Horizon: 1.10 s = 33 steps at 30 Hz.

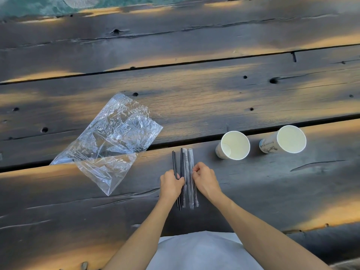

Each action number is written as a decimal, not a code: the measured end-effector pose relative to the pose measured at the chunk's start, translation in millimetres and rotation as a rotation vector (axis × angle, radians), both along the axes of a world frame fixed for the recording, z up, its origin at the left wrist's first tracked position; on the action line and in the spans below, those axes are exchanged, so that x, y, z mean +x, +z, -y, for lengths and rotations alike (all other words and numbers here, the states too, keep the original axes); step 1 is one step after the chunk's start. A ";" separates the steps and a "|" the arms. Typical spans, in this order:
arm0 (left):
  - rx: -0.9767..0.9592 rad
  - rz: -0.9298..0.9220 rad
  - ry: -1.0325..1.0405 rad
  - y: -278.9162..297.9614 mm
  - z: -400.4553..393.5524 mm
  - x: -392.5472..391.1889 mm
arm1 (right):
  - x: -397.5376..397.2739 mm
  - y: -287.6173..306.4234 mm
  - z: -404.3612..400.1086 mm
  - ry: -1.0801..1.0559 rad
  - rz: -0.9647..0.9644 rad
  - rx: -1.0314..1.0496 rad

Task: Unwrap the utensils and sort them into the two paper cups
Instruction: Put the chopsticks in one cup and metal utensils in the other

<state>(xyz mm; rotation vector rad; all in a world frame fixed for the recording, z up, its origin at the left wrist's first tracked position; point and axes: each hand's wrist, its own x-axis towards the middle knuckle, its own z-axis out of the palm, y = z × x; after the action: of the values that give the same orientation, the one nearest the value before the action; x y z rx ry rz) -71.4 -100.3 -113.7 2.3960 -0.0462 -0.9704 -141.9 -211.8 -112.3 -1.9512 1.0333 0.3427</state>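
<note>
No text, brand or number can be read anywhere. The only print is on the two paper cups: the right cup (282, 139), at about 3 o'clock from the centre, carries a dark drawing and a few tiny lines of print on its outer wall, too small to make out. The left cup (232, 145) shows a faint grey mark, equally illegible.

Left hand (171, 184): palm down, fingers curled, grip closed, thumb toward centre.
Right hand (204, 179): fingers bent, fingertips pinched together.
Forearms: bare, both extended forward, converging; hands near, not touching.
</note>
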 end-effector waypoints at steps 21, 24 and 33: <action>-0.273 -0.205 0.251 23.6 -37.2 12.5 | 9.7 5.6 -9.5 -0.028 -0.007 0.045; -0.373 -0.188 0.347 30.2 -50.1 12.6 | 20.6 3.4 -18.4 0.018 -0.037 0.036; -0.457 -0.181 0.514 32.9 -64.8 9.9 | 41.2 4.4 -35.6 0.208 -0.180 -0.183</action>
<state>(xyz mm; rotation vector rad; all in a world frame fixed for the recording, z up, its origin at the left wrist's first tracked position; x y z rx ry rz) -61.5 -35.5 -80.8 1.7675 0.3598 -0.8156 -100.7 -176.2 -108.0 -2.2326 1.0061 0.5646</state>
